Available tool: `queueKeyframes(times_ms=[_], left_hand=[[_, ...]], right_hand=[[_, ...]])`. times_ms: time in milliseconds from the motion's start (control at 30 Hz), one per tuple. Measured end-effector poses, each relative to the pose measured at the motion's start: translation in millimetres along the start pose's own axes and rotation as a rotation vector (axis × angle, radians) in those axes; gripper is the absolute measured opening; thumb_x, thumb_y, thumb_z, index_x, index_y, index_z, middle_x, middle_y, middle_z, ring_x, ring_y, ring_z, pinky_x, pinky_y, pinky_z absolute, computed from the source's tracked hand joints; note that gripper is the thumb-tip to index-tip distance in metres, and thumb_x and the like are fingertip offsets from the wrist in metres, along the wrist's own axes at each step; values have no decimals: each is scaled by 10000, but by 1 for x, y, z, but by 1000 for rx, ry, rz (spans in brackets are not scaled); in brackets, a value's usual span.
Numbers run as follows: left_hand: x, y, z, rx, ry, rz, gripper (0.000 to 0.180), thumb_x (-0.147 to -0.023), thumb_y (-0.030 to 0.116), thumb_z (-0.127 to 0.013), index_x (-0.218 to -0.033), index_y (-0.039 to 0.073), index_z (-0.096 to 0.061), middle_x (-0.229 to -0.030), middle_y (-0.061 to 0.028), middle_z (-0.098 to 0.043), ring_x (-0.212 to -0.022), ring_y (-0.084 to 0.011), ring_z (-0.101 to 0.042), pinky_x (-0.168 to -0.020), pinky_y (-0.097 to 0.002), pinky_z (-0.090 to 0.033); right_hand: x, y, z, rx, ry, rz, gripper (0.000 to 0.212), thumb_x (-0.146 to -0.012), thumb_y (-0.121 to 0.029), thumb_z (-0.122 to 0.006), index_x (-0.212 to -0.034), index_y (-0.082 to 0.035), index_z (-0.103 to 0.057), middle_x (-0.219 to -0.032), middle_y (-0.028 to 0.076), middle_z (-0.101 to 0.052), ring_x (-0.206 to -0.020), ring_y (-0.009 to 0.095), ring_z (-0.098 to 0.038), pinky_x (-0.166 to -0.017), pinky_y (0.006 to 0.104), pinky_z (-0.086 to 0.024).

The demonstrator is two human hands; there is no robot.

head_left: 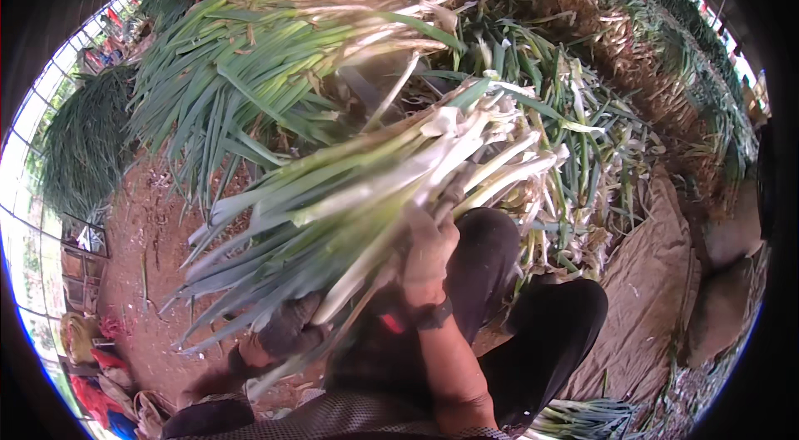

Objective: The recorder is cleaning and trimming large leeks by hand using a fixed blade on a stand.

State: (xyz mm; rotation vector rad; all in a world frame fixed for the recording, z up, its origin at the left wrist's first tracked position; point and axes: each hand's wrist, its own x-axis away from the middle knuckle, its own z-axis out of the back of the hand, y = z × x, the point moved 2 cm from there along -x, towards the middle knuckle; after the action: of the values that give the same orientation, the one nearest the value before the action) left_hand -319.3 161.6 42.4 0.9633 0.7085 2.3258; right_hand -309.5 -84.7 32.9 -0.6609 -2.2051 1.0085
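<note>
A large bunch of green onions [374, 174] lies across my lap, white stalks toward the upper right and green leaves fanned to the lower left. My right hand [429, 253], with a dark band at the wrist, is closed round stalks at the near side of the bunch; its fingertips are partly hidden. Below the leaves, my left hand [291, 328] wears a dark glove, and its curled fingers grip a pale green onion stalk. Part of that stalk is smeared by motion.
Another heap of green onions [241, 65] lies beyond, at the upper left. Loose leaves and peelings [583, 115] pile up to the right. Brown sacking [645, 273] covers ground by my knees. Long rows of onions [649, 40] stretch along the far right; a dark green bundle [83, 140] stands left.
</note>
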Motion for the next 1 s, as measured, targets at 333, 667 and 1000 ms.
queueKeyframes(times_ms=[333,667,1000], left_hand=[[-24,-28,-28,-487,293,-452,435,-813,230,-624,-1195,32,-560,-1036,-235,-589,-934,-304,-598,-803,-419,-493],[-36,-20,-26,-584,213,-527,391,-846,200,-588,-1185,8,-561,-1054,-214,-601,-958,-283,-594,-848,-395,-479],[-47,-12,-30,-604,135,-578,351,-878,170,-551,-1175,-16,-563,-1072,-192,-613,-983,-262,-590,-893,-370,-465]], right_hand=[[29,-5,28,129,61,0,160,-837,-94,-618,-948,3,-555,-671,28,-516,-452,102,-462,-384,253,-377],[49,2,19,48,-19,-169,205,-852,-154,-621,-936,18,-550,-618,44,-484,-430,155,-483,-396,273,-410],[-3,-2,34,-252,-68,-377,146,-876,-161,-565,-888,-38,-489,-665,67,-490,-426,180,-487,-373,296,-445]])
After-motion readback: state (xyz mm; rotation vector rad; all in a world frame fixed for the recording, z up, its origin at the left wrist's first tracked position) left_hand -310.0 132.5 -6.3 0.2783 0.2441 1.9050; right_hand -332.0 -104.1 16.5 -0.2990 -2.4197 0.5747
